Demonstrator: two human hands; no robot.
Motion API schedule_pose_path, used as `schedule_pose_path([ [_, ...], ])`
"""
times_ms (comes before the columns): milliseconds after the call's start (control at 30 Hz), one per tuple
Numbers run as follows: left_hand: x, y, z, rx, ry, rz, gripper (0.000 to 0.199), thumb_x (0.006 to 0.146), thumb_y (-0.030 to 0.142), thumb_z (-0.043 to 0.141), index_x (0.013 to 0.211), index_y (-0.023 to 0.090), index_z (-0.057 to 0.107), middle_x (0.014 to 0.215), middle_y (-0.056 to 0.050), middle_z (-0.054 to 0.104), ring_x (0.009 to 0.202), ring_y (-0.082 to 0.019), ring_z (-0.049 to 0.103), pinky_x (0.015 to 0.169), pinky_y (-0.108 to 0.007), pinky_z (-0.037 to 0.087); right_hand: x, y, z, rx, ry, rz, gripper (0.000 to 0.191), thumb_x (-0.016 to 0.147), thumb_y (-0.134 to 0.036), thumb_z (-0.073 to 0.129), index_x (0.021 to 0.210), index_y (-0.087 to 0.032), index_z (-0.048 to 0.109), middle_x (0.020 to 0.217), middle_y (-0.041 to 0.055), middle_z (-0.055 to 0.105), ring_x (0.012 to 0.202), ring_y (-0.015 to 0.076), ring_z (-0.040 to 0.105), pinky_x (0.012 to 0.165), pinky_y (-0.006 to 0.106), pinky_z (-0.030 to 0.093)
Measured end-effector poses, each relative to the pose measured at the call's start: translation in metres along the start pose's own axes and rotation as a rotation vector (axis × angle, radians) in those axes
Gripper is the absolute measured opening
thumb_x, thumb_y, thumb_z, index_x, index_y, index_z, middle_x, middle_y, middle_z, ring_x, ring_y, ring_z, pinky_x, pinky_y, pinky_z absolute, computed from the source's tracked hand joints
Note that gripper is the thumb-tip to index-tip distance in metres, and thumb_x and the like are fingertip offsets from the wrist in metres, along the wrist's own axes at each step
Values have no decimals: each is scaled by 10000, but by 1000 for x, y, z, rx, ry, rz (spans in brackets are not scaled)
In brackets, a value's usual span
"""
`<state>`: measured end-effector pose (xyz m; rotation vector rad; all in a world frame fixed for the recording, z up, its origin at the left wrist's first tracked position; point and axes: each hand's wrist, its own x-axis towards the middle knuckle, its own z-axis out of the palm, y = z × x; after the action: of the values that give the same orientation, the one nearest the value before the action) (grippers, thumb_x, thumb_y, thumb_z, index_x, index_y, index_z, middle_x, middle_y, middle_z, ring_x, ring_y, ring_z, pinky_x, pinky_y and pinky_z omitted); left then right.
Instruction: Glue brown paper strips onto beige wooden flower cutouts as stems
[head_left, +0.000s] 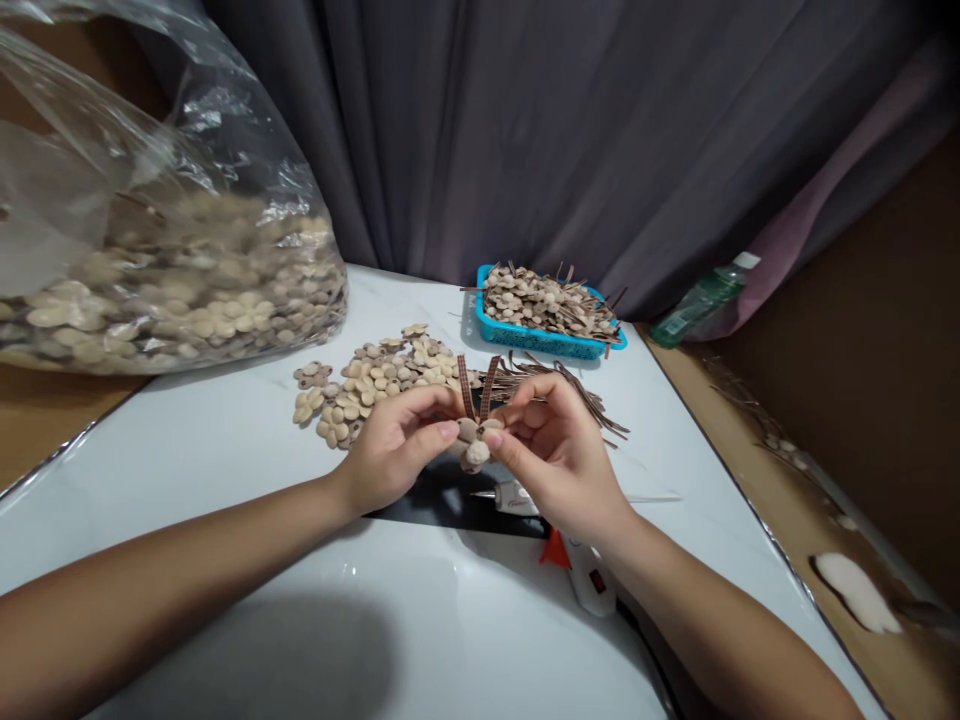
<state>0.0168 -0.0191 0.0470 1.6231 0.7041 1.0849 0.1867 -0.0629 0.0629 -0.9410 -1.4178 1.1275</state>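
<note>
The left hand (pixel 394 445) and the right hand (pixel 566 450) are pinched almost closed, both holding a small flower (pixel 475 456) with checked ribbon (pixel 466 386) sticking up. The flower is over the table (pixel 225 435), and a white glue gun (pixel 591 580) lies near the right hand.

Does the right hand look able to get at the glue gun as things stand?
Probably yes: the glue gun lies close beneath the right hand, with no other object visibly between them. That hand is holding the flower-shaped piece, though, so it would likely need to let go first.
</note>
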Motion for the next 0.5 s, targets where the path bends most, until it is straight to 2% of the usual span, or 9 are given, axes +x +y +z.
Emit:
schedule_pose_path([
  [167,1,2,2,69,70,-35,137,766,259,583,689,147,590,647,-6,598,604,-121,558,568,-206,472,0,1,0,-60,1,-26,223,829,-174,608,915,-244,415,788,-22,565,707,117,552,663,263,466],
  [500,2,-1,1,-3,89,-61,93,748,183,591,664,145,599,634,12,577,578,-92,525,541,-181,430,-2,1,2,-146,-4,-53,214,833,-178,598,920,-244,413,798,-15,564,717,130,576,674,277,474],
])
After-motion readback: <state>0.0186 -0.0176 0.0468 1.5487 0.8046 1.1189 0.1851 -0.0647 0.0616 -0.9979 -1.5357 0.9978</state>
